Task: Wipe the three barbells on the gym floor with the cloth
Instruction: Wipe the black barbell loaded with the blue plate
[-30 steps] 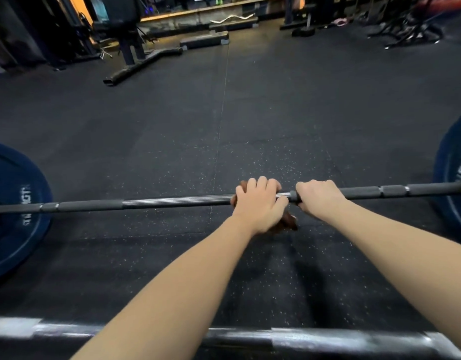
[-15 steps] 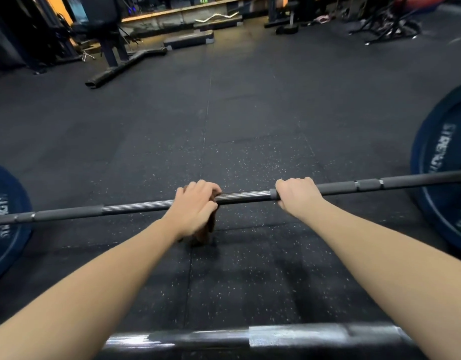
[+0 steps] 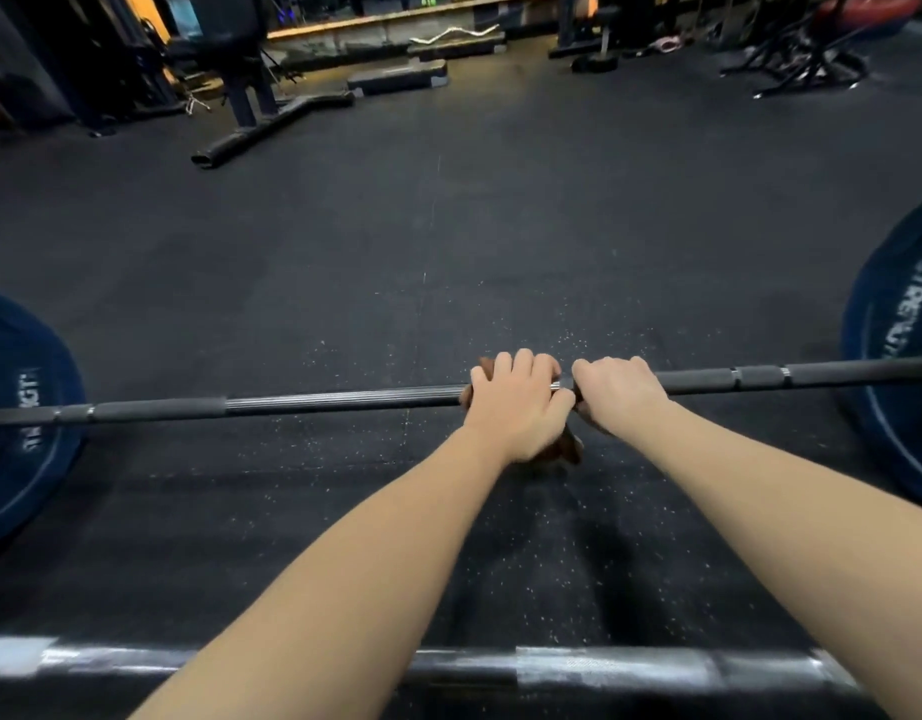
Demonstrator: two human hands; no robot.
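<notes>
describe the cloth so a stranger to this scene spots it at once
Find the barbell across the floor between blue plates. Near its middle the left hand grips it, and the cloth is the brown wad poking out under that hand. The right hand beside it holds bare bar.

Left of the left hand [image 3: 516, 402], which grips the cloth [image 3: 570, 449] round the bar [image 3: 318, 402], the shaft runs bare up to a blue plate [image 3: 12, 423] that closes that end. The right hand [image 3: 617, 394] grips the bar just beside it, blocking the way rightward. Past the right hand comes bare bar, then the other plate [image 3: 895, 356]. Ahead lies open floor [image 3: 448, 226]; a second bar [image 3: 604, 667] crosses under the forearms.
</notes>
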